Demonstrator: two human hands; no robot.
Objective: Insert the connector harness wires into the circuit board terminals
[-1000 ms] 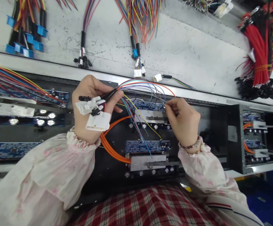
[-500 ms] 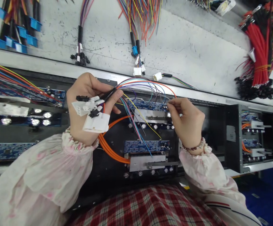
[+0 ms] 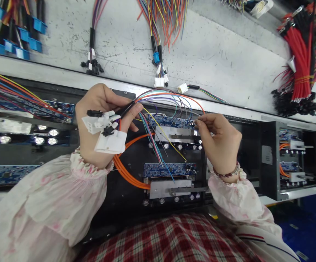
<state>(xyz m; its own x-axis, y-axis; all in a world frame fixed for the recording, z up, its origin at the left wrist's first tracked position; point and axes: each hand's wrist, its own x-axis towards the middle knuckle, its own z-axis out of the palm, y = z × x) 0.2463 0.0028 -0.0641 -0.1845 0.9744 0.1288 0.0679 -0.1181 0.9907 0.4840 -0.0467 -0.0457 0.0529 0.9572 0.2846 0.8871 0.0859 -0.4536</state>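
My left hand (image 3: 103, 120) is closed around the black-sleeved part of a wiring harness (image 3: 126, 108). White and black connectors (image 3: 111, 141) of the harness hang over the palm and wrist. From the sleeve, loose coloured wires fan out to the right. My right hand (image 3: 219, 140) pinches the end of an orange wire (image 3: 196, 102) at the right end of the upper blue circuit board (image 3: 171, 122); the fingers hide the wire's tip. Other wires of the harness, yellow, pink and blue, droop toward the lower circuit board (image 3: 163, 170).
Thick orange cables (image 3: 127, 173) curve left of the boards. Several harnesses lie on the grey surface behind, some with blue connectors (image 3: 21, 54), and a red wire bundle (image 3: 299, 65) is at right. More boards (image 3: 10, 174) sit at left. A black partition (image 3: 271, 160) stands at right.
My right hand has shifted slightly to the right, still pinching the orange wire at the board's end. The left hand keeps its hold on the harness, almost unmoved.
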